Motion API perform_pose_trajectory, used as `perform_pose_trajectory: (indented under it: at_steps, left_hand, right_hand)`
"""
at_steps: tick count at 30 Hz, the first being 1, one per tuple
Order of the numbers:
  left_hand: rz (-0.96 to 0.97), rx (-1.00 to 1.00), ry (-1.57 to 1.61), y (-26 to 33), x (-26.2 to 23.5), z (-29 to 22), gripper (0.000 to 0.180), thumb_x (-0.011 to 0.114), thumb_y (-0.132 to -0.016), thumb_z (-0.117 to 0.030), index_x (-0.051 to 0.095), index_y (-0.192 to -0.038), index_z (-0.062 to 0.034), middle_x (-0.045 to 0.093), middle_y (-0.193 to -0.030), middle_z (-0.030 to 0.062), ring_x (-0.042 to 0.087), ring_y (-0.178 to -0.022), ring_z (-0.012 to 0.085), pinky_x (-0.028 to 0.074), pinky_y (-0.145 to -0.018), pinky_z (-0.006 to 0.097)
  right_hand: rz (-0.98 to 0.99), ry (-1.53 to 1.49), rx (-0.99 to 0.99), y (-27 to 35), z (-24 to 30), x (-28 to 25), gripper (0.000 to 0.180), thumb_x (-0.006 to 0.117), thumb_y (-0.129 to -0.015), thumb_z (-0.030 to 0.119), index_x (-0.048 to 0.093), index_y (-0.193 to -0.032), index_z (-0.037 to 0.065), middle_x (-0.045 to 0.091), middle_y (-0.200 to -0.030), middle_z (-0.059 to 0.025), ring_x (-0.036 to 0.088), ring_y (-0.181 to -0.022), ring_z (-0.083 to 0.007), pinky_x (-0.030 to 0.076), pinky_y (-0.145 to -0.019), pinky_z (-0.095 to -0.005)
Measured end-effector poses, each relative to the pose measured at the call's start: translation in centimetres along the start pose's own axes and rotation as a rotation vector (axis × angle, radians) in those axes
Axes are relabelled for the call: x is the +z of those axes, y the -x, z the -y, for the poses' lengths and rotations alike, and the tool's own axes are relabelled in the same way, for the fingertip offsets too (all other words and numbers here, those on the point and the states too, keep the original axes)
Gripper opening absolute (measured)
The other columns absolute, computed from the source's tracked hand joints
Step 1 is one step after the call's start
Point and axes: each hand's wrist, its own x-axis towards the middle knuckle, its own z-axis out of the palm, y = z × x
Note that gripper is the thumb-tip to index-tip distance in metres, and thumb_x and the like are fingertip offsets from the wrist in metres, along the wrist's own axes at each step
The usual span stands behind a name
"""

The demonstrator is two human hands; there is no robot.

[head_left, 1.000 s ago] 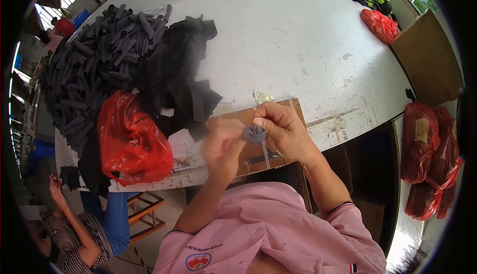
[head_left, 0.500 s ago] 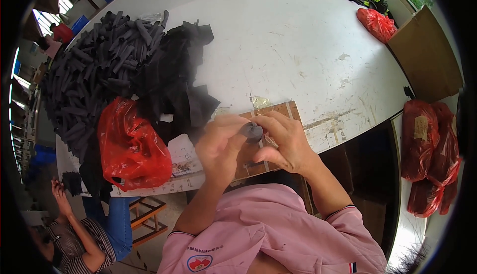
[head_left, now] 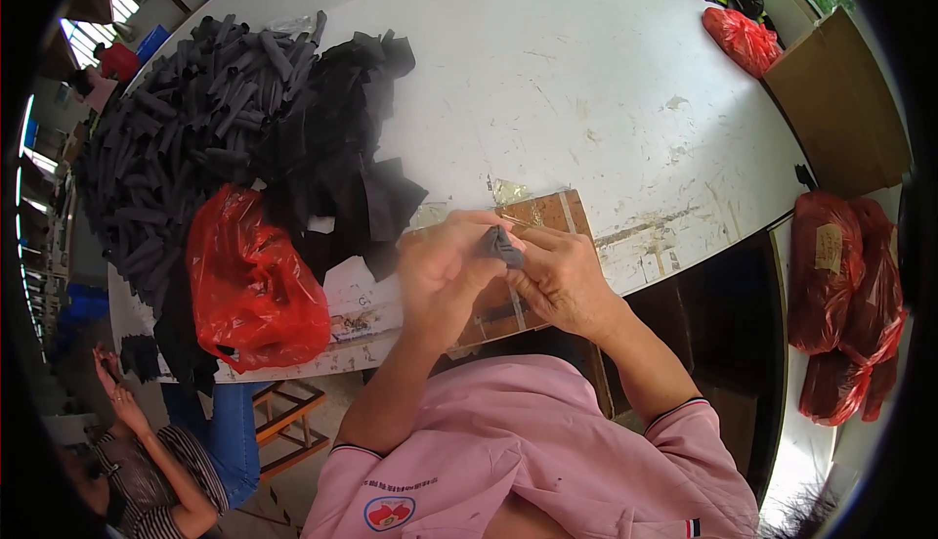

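Over a brown wooden board (head_left: 573, 215) at the table's near edge, both my hands meet around a small dark grey cloth piece (head_left: 501, 246). My left hand (head_left: 438, 270), slightly smeared by motion, pinches it from the left. My right hand (head_left: 565, 280) has its thumb and fingers closed on its right side. A thin, pale, stick-like thing (head_left: 515, 220) shows at the right fingertips; its kind is not clear. To the left lies a large heap of dark grey rolled cloth tubes (head_left: 166, 148), beside flat black cloth pieces (head_left: 337, 138).
A red plastic bag (head_left: 256, 290) sits left of my hands. Cardboard (head_left: 838, 104), a tied red bag (head_left: 743, 41) and several filled red bags (head_left: 829, 270) are at the right. A seated co-worker (head_left: 166, 475) is at the lower left, near a wooden stool (head_left: 288, 422).
My right thumb and fingers have closed in on the cloth piece, which has turned in my grip. The view has shifted slightly. The co-worker's hands have moved a little.
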Motion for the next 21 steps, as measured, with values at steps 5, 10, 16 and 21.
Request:
perform_pose_trajectory:
  at_steps: [5, 10, 16, 21]
  left_hand:
    - [-0.028, -0.061, -0.108, 0.2, 0.2, 0.3, 0.024, 0.048, -0.086, -0.014, 0.059, -0.088, 0.0068, 0.059, -0.085, 0.0146, 0.055, -0.082, 0.0165, 0.046, -0.070, 0.026]
    - [-0.162, 0.051, 0.120, 0.7, 0.7, 0.1, 0.027, 0.043, -0.088, -0.017, 0.057, -0.092, 0.0066, 0.060, -0.090, 0.0166, 0.054, -0.088, 0.0222, 0.040, -0.082, 0.034]
    - [-0.190, -0.112, 0.109, 1.9, 0.6, 1.5, 0.028, 0.047, -0.086, -0.018, 0.055, -0.099, 0.0061, 0.059, -0.096, 0.0167, 0.054, -0.092, 0.0249, 0.039, -0.084, 0.036]
    - [-0.065, -0.093, 0.201, -0.2, -0.2, 1.1, 0.023, 0.064, -0.074, -0.013, 0.058, -0.089, 0.0031, 0.060, -0.092, 0.0141, 0.055, -0.087, 0.0220, 0.043, -0.078, 0.034]
  right_hand:
    - [-0.077, -0.122, -0.022, 1.0, -1.5, 2.2, 0.022, 0.059, -0.075, 0.023, 0.051, -0.066, 0.005, 0.050, -0.059, -0.0072, 0.052, -0.053, -0.0250, 0.041, -0.046, -0.0343]
    - [0.024, -0.086, -0.007, 0.0, -0.1, 0.2, 0.023, 0.059, -0.074, 0.013, 0.048, -0.090, 0.000, 0.047, -0.060, -0.0097, 0.048, -0.054, -0.0295, 0.039, -0.046, -0.0361]
    - [-0.021, -0.111, -0.039, 1.1, -2.3, 2.7, 0.023, 0.058, -0.075, 0.023, 0.046, -0.065, 0.006, 0.050, -0.060, -0.0070, 0.052, -0.056, -0.0250, 0.041, -0.047, -0.0350]
    - [0.005, -0.060, -0.003, 0.4, -0.9, 0.8, 0.018, 0.057, -0.076, 0.022, 0.049, -0.069, 0.007, 0.051, -0.062, -0.0085, 0.053, -0.057, -0.0266, 0.041, -0.049, -0.0355]
